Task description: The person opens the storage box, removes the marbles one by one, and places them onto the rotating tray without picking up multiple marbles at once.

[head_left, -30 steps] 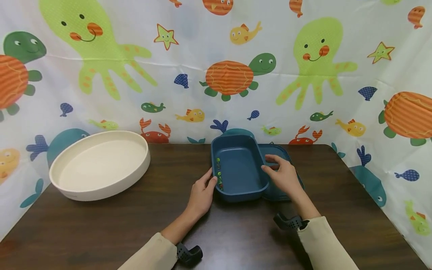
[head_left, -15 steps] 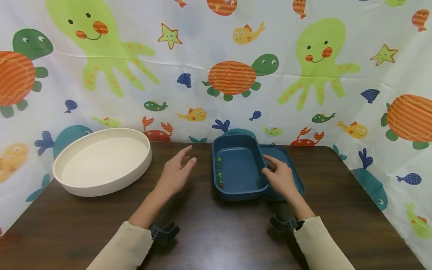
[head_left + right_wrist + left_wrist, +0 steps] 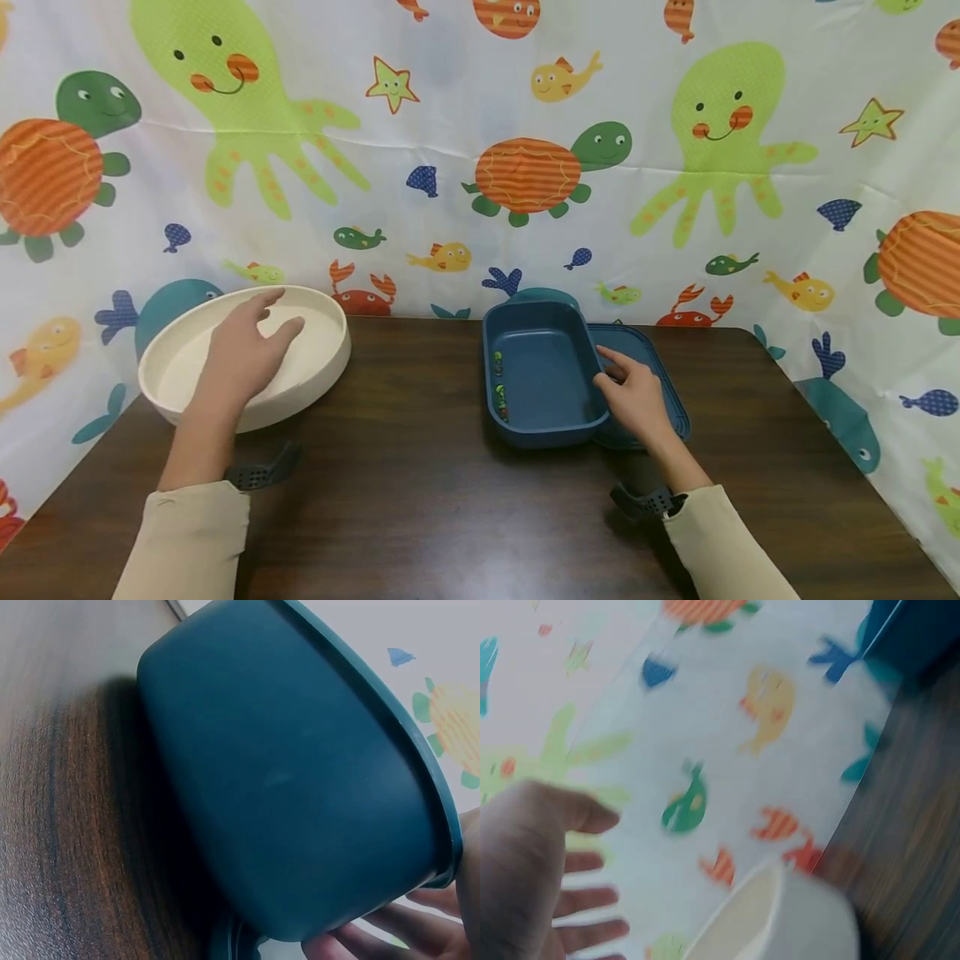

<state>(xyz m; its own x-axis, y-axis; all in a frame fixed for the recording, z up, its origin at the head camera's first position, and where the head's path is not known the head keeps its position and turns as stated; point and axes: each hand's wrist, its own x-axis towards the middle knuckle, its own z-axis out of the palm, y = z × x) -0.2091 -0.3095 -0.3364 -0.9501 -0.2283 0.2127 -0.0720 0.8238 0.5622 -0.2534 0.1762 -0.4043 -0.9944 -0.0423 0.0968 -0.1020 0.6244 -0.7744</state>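
Observation:
My left hand (image 3: 243, 350) is over the round cream tray (image 3: 330, 367), its fingers spread and holding nothing. The left wrist view has that hand (image 3: 547, 877) with its fingers apart beside the tray's rim (image 3: 817, 922). A deep blue rectangular box (image 3: 543, 367) stands on the table, with small green and dark pieces (image 3: 500, 396) along its left inner wall. At the box's right rim, my right hand (image 3: 633, 396) holds the edge between thumb and fingers. The right wrist view shows its fingers (image 3: 405, 930) against the box's outer wall (image 3: 285, 787).
A flat blue lid (image 3: 652, 367) lies to the right of the box, partly under it. Behind the dark wooden table (image 3: 420, 483) hangs a white curtain (image 3: 442, 108) with sea animals. A dark band (image 3: 262, 468) sits on each wrist.
My left hand has let go of the box's left side and swung left to the cream tray. The right hand has closed in on the box's right rim; the box stays in place.

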